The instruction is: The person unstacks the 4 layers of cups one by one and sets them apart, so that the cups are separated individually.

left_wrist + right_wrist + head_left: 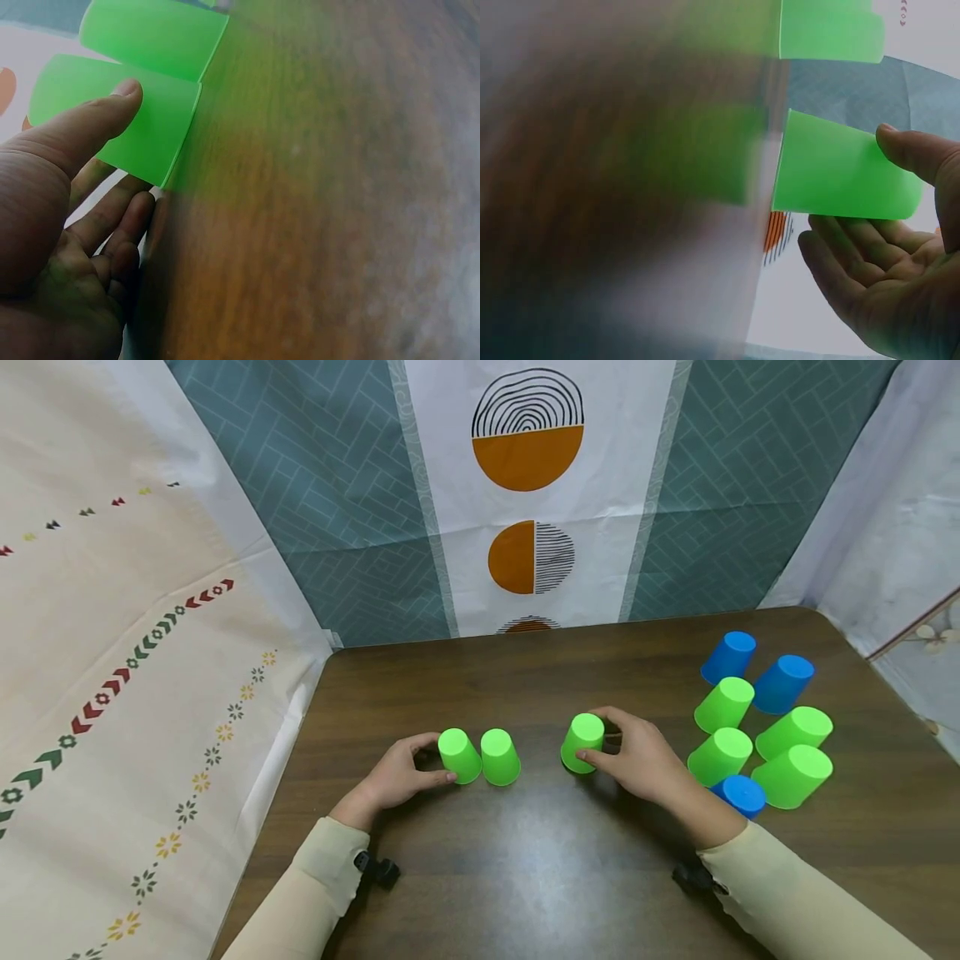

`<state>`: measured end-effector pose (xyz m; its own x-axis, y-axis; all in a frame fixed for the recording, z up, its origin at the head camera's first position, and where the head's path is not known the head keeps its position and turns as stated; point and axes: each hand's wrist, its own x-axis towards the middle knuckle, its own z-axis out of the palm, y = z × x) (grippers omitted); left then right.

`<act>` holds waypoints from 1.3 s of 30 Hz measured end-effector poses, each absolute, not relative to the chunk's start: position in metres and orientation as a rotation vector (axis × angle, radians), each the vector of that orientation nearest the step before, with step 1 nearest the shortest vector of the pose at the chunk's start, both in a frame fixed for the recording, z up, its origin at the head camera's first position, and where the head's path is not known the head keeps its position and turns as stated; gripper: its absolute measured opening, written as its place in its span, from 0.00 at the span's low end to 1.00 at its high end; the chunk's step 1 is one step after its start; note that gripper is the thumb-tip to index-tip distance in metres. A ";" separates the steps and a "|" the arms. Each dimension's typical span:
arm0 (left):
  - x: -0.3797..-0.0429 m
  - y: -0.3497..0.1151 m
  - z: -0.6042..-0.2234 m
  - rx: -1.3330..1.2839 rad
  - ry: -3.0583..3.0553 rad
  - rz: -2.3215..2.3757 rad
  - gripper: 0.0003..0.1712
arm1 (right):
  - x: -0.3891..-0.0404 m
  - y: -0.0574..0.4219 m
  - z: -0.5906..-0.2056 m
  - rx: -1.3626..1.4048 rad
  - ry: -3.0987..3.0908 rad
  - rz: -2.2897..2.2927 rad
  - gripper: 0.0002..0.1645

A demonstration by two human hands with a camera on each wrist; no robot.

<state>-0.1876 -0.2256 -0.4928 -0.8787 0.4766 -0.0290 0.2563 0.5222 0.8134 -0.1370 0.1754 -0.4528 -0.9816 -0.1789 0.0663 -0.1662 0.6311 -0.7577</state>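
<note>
Two green cups stand upside down side by side on the table. My left hand (pixel 405 774) holds the left one, a green cup (pixel 459 755), with the thumb on its near side and the fingers behind. Close to its right is the second green cup (pixel 500 757). In the left wrist view the thumb (pixel 112 112) lies against the green wall. Farther right, my right hand (pixel 637 756) grips another upside-down green cup (pixel 582 742) between thumb and fingers. The right wrist view shows this green cup (pixel 840 172) with its rim at or very near the tabletop.
On the right of the brown table (pixel 480 877) stand several upside-down cups: green cups (pixel 793 777) and blue cups, one blue cup (pixel 783 683) at the back and another blue cup (pixel 741 795) in front. A patterned curtain (pixel 360 527) hangs behind the table.
</note>
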 end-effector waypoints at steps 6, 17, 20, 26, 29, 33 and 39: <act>-0.188 -0.227 -0.493 0.604 2.520 1.273 0.32 | -0.131 0.190 -0.453 -0.252 2.859 -1.264 0.39; -0.190 -0.228 -0.494 0.605 2.517 1.270 0.31 | -0.127 0.207 -0.451 -0.191 2.910 -1.211 0.39; -0.190 -0.228 -0.495 0.608 2.514 1.276 0.31 | -0.127 0.208 -0.449 -0.169 2.906 -1.217 0.39; -0.189 -0.228 -0.495 0.605 2.512 1.289 0.31 | -0.126 0.209 -0.448 -0.143 2.897 -1.217 0.39; -0.189 -0.228 -0.495 0.600 2.512 1.289 0.32 | -0.125 0.209 -0.448 -0.140 2.895 -1.214 0.39; -0.189 -0.228 -0.496 0.599 2.517 1.281 0.32 | -0.125 0.210 -0.448 -0.138 2.893 -1.213 0.38; -0.190 -0.227 -0.497 0.606 2.521 1.280 0.31 | -0.126 0.209 -0.449 -0.129 2.888 -1.203 0.40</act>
